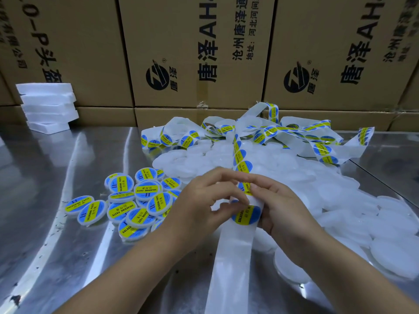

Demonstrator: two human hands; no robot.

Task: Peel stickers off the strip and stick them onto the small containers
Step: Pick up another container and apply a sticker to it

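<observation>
Over the tabletop (56, 177), the left hand (201, 200) pinches a sticker (248, 215) in curled fingers; the right hand (285, 211) grips the strip (233, 252) with fingers wrapped round it.

Left hand (204, 200) and right hand (281, 209) meet, both in pinching grip.

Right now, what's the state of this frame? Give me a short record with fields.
left hand: pinches the edge of a sticker on the strip
right hand: holds the strip beside that sticker
labelled containers: heap left of the hands
plain containers: white heap on the right, under loose strip
surface: metal table
behind: cardboard boxes
</observation>
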